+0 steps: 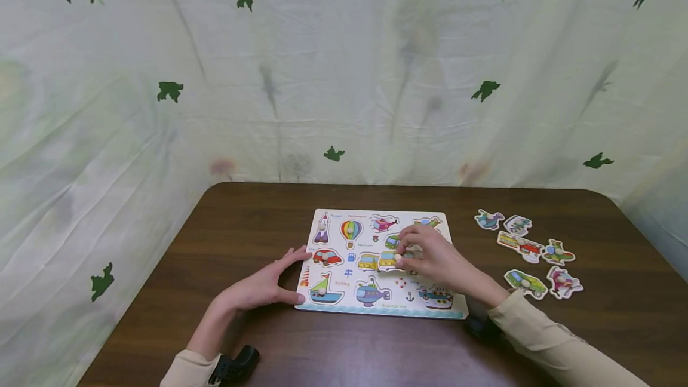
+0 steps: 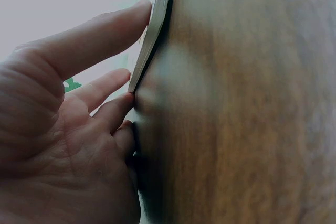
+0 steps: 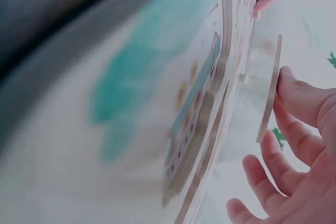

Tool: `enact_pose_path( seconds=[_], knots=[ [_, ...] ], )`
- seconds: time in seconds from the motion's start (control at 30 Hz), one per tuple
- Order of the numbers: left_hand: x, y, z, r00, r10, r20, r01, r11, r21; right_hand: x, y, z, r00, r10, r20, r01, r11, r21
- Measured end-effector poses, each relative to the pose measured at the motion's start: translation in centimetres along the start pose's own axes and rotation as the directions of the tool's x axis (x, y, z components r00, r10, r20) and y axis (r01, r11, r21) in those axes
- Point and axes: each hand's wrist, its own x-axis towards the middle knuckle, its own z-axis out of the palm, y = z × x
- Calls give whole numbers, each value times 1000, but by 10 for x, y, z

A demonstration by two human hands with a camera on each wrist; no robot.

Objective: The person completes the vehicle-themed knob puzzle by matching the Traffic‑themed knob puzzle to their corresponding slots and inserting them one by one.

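A white wooden puzzle board (image 1: 355,310) with printed vehicles lies on the table. My left hand (image 1: 263,285) touches its left edge, thumb at the lower corner and fingers spread farther up; the left wrist view shows the thumb (image 2: 105,38) against the board's side. Over the board's middle, my right hand (image 1: 438,258) pinches a yellow bus puzzle piece (image 1: 387,260) between thumb and index finger. In the right wrist view this thin piece (image 3: 271,87) stands tilted above the board, its other fingers spread below. The piece overlaps the printed yellow bus picture.
Several loose puzzle pieces lie right of the board, among them a red and yellow fire truck (image 1: 520,246), a green truck (image 1: 525,283) and a plane (image 1: 558,252). A red car (image 1: 326,257) and a balloon (image 1: 351,232) show on the board. A leaf-patterned curtain (image 1: 349,76) hangs behind the table.
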Motion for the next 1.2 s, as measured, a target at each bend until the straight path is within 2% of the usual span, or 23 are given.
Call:
enact_pose_path(
  seconds=[0.6,0.83,1.2],
  knots=[
    [0,-1,1,1000,-10,1,10,1000,-9,20,-14,6,996,58,61,-49,989,-142],
    [0,0,0,1000,-15,-1,15,1000,-9,29,-12,9,992,22,125,-5,991,-137],
    [0,-1,1,1000,-13,-2,13,1000,-17,41,-13,15,981,67,180,-45,991,-125]
  ],
)
